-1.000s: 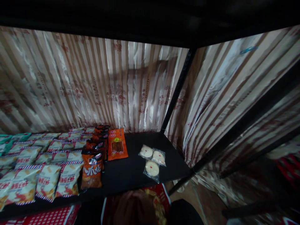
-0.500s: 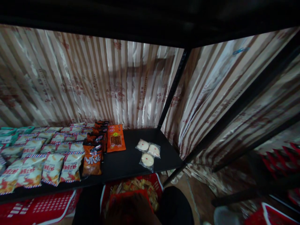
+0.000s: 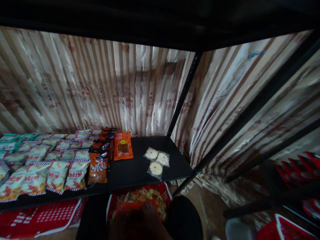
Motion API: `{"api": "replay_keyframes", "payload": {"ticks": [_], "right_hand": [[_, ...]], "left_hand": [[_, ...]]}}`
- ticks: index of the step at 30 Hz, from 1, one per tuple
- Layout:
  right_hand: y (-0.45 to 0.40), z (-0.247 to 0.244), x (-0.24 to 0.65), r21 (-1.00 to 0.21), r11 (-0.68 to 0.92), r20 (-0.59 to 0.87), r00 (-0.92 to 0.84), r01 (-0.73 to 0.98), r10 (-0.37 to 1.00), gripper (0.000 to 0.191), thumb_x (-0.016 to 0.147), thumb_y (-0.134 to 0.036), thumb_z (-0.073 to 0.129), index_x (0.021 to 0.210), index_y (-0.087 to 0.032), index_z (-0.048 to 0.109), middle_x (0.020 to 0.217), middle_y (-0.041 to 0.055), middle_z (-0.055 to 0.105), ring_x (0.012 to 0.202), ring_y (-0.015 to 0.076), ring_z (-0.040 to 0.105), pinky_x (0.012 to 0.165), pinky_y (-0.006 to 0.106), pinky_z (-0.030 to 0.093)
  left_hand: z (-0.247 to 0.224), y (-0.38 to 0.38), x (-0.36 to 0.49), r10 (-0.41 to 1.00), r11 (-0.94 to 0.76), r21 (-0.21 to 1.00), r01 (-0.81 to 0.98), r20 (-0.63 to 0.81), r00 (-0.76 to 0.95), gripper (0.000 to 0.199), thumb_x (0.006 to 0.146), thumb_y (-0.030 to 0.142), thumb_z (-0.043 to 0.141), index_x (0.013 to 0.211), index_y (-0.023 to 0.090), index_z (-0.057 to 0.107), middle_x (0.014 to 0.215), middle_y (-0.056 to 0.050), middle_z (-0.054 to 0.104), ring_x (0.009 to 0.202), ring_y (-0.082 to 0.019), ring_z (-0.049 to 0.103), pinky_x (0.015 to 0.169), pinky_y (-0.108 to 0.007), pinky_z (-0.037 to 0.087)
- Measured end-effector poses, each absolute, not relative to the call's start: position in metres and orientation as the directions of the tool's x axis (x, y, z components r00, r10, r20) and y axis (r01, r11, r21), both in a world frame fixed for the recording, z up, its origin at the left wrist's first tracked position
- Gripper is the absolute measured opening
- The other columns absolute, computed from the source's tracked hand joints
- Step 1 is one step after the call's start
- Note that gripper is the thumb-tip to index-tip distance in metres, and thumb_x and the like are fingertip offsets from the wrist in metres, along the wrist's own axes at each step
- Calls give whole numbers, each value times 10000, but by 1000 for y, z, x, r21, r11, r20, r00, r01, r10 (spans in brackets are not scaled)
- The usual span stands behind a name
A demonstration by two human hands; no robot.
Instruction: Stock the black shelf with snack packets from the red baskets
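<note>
A: Landmark?
B: Black shelf (image 3: 137, 166). Red basket (image 3: 163, 189) sits below its front edge, heap of yellowish packs (image 3: 141, 195) inside.
A: Thing in hand?
B: Orange packet (image 3: 128, 206), below the shelf's front edge, over the near part of that heap. Flat-looking; contents unreadable, too dark.
A: Handling?
B: My call: light, soft, bendy, slick film, so it could slide. Not very fragile, though squeezing might crease it. Best hold is both side edges, fingers flat, no pinching mid-face.
A: Hands?
B: Both low, nearer the wearer than the shelf. Right hand (image 3: 150, 215) has its fingers on the packet's right part; gripping or only resting, can't tell. Left hand (image 3: 118, 223) is a dark shape by the packet's left part; can't tell if its fingers are clenched or loose.
A: Versus a second ago?
B: Shelf rides a bit higher in view. More of the basket's heap shows below it. Orange packet is visible now; wasn't then, just the hands close together. On the shelf, three round packs (image 3: 156, 168) keep the same arrangement.
</note>
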State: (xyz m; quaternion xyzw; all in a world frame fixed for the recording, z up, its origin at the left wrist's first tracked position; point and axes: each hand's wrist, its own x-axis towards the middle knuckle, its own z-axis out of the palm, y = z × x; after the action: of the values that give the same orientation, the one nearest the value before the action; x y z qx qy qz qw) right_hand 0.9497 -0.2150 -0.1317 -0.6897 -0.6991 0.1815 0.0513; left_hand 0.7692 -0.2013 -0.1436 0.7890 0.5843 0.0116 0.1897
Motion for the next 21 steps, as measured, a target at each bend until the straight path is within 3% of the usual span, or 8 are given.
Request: {"api": "replay_keyframes", "payload": {"ticks": [6, 9, 13, 21], "right_hand": [[-222, -122, 944, -379, -88, -184, 18, 921, 983, 373, 638, -444, 681, 908, -189, 650, 1040, 120, 634, 994, 304, 553, 879, 388, 420], [-222, -116, 945, -398, -102, -206, 19, 912, 978, 365, 647, -405, 680, 939, -190, 642, 1073, 119, 620, 1003, 293, 555, 854, 363, 437], [-220, -117, 946, -328, -95, -247, 12, 940, 969, 335, 666, -330, 678, 964, -181, 640, 1040, 119, 640, 980, 289, 573, 873, 381, 428], [-222, -120, 944, -287, -103, -193, 48, 952, 980, 307, 689, -305, 661, 978, -203, 642, 1036, 110, 655, 993, 302, 575, 893, 387, 417]], "left_hand": [[-128, -203, 771, 919, -141, 143, 980, -350, 183, 547, 772, 364, 412, 1266, 153, 511, 1406, -124, 394, 1314, -310, 319, 1061, -491, 258], [-125, -203, 770, 895, -174, 153, 973, -388, 221, 513, 785, 315, 397, 1259, 163, 520, 1401, -124, 404, 1313, -298, 324, 1066, -466, 255], [-126, -204, 767, 884, -202, 182, 962, -389, 259, 462, 805, 263, 383, 1225, 170, 553, 1365, -107, 460, 1297, -257, 361, 1081, -388, 242], [-112, -207, 769, 879, -186, 211, 960, -400, 258, 419, 840, 220, 338, 1186, 201, 576, 1323, -74, 512, 1251, -203, 429, 1044, -360, 302]]}}
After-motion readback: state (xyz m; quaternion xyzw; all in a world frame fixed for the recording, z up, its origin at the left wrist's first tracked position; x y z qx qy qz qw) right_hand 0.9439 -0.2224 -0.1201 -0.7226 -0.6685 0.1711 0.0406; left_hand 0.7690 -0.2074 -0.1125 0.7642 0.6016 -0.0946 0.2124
